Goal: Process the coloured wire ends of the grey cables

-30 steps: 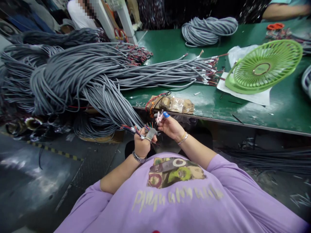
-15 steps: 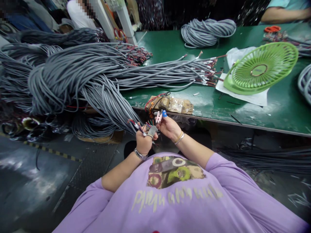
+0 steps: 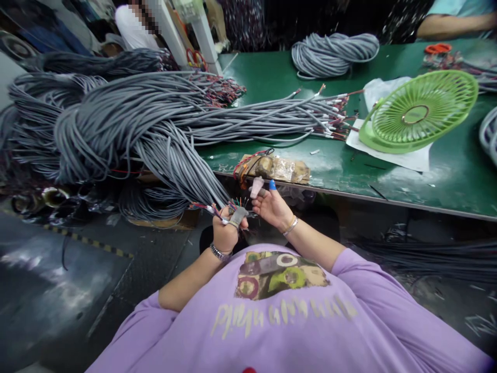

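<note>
My left hand [image 3: 225, 232] is closed around the ends of grey cables, its thumb wrapped in grey tape. Thin coloured wires [image 3: 238, 203] fan out above that thumb, and more stripped wire ends [image 3: 204, 207] stick out on its left side. The cables come down from a large grey cable bundle [image 3: 174, 160] draped over the table edge. Just right of the wires, my right hand [image 3: 274, 210] is open, palm up, with thumb and fingers apart. A blue cover sits on its thumb tip, and a pale pink wrap [image 3: 256, 187] appears to cover a finger.
Behind my hands, a taped wooden block with wires [image 3: 287, 170] lies at the edge of the green table [image 3: 404, 189]. A green fan [image 3: 421, 111] stands at right on white paper. A coiled cable [image 3: 334, 54] lies at the back. Another person's arm [image 3: 454, 25] shows at top right.
My right hand has moved slightly right, away from the wires, and its fingers have spread. My left hand has shifted a little left and down, still holding the cable ends.
</note>
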`<state>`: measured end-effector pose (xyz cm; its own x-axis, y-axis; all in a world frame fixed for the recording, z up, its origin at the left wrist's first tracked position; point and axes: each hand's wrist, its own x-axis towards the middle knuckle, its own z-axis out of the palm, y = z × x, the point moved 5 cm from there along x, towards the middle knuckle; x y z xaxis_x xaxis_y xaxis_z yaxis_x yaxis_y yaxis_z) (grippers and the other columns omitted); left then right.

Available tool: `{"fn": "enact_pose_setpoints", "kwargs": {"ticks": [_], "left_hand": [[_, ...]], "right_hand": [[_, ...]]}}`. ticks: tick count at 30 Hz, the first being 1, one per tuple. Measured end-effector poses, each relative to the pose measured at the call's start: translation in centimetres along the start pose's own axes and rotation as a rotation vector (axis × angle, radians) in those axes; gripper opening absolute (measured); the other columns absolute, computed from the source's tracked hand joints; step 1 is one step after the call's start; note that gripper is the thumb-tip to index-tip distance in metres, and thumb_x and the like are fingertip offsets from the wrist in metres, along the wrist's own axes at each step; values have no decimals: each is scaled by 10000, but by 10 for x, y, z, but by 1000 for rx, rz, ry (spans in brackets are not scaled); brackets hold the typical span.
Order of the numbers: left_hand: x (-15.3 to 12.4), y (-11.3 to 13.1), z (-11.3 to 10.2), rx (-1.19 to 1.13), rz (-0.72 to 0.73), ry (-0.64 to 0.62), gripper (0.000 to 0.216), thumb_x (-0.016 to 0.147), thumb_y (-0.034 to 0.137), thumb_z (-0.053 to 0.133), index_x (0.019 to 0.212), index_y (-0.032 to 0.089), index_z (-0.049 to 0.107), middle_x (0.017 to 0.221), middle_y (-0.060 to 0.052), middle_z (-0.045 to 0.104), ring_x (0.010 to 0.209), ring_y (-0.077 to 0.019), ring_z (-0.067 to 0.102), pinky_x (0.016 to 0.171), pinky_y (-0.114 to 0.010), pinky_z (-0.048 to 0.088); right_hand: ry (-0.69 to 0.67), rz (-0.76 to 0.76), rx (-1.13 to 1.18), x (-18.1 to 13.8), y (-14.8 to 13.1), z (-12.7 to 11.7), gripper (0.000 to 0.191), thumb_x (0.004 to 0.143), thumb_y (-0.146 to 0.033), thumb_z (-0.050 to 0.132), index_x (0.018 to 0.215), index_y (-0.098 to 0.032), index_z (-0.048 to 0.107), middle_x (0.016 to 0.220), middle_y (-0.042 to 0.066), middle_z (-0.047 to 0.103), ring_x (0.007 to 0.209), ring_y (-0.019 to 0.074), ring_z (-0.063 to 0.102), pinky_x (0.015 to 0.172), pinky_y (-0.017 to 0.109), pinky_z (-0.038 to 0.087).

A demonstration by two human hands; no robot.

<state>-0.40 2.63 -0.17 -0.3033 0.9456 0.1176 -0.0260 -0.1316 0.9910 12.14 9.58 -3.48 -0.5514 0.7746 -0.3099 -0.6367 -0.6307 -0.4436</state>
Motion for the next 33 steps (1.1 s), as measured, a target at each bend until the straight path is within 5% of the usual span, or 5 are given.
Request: {"fn": "enact_pose_setpoints", "kwargs": {"ticks": [11,18,25,33], "left_hand": [[-1,1,-3,-62,-70,11,257,755,380,722,667,149,654,462,20,585,378,-68,489,391,-179,377],[2,-2,0,-99,-161,-154,393,771,535,673,768,142,671,621,-43,690,525,-127,632,514,-225,490],[1,5,-7,-34,-122,-146,321,738,457,722,770,142,669,690,-58,713,516,-112,620,451,-192,411],[-7,2,-9,0,-32,-92,313,656,289,795,906,142,675,773,-41,712,716,-155,678,716,-267,528]], "right_hand": [[-4,26,15,-12,4,-12,435,862,-601,568,829,-174,647,754,11,653,614,98,568,553,207,469],[9,18,-30,-24,6,-15,335,842,-521,639,774,-193,637,757,9,656,622,97,575,559,209,479],[33,-83,-192,-36,5,-23,302,777,-472,709,864,-183,694,770,3,646,614,84,550,556,204,460],[-17,-271,-519,-60,18,-10,248,710,-353,769,879,-182,710,738,0,629,596,83,479,573,230,400]]}}
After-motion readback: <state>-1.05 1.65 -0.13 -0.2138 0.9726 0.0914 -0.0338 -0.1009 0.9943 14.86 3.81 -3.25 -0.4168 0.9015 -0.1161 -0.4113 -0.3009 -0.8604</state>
